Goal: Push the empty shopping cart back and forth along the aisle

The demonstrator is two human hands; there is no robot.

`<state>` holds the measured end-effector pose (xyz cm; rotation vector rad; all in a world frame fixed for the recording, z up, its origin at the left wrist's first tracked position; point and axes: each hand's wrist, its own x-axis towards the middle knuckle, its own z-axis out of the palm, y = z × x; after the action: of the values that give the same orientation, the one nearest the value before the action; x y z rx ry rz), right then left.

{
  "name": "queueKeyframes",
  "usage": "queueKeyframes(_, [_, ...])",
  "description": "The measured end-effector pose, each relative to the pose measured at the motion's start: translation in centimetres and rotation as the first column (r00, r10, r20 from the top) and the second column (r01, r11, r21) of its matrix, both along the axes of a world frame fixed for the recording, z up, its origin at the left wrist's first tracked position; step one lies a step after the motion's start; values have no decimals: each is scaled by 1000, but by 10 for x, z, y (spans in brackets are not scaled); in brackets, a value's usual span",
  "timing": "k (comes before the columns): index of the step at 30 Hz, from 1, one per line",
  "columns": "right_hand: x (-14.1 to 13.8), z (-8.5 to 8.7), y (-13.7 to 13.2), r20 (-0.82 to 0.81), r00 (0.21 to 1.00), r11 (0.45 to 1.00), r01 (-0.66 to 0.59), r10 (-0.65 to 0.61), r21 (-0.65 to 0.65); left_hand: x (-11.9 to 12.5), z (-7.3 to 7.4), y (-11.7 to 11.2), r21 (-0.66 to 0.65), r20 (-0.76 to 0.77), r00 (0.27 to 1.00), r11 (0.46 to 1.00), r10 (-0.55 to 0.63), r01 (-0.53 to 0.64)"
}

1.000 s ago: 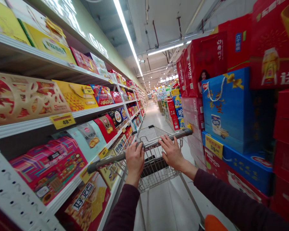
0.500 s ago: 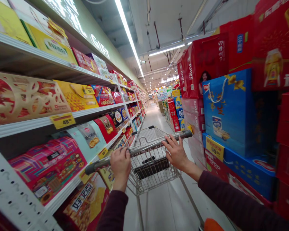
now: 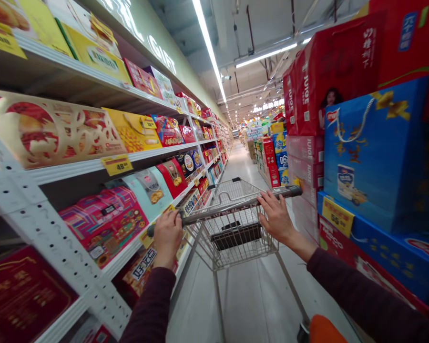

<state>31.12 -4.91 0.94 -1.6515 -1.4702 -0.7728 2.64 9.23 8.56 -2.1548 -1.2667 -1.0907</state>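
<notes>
Where the wire cart (image 3: 236, 237) ends in a tubular handlebar (image 3: 221, 210), left fingers (image 3: 168, 218) curl around it, right fingers (image 3: 272, 202) clasp it loosely.

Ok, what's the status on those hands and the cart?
Left hand, right hand on the handle. Cart in aisle. Shelves left, stacked boxes right.

We see a silver wire shopping cart (image 3: 236, 237) standing upright on the pale floor (image 3: 257, 305), its grey handlebar (image 3: 219, 213) toward us.
</notes>
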Motion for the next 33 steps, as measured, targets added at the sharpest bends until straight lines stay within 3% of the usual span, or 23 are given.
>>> queueKeyframes(3, [2,-1,4,10,999,999,41,-41,-10,-17,10,1,-96,-62,992,989,111,-116])
queueKeyframes(7, [15,-3,8,25,996,995,88,-87,-35,-4,16,-16,-155,-158,978,975,136,-160])
queueKeyframes(15, [100,-12,20,-50,991,992,127,-128,-9,44,4,-73,-88,-250,968,995,14,-37])
queueKeyframes(20, [138,-9,26,-159,974,986,168,-164,11,62,7,-108,-140,-187,961,973,-206,181])
queueKeyframes(23, [113,0,23,-155,976,988,156,-152,14,55,2,-111,-124,-37,947,941,-320,314])
queueKeyframes(26, [50,12,14,-64,997,999,-41,42,14,54,-16,-105,-103,173,908,909,-382,403])
queueKeyframes(30, [-26,25,-2,1,951,951,-308,308,19,83,-45,-107,-26,366,774,826,-516,563])
queueKeyframes(33, [-40,28,-17,-5,928,927,-371,372,60,108,-60,-105,19,376,698,758,-610,652])
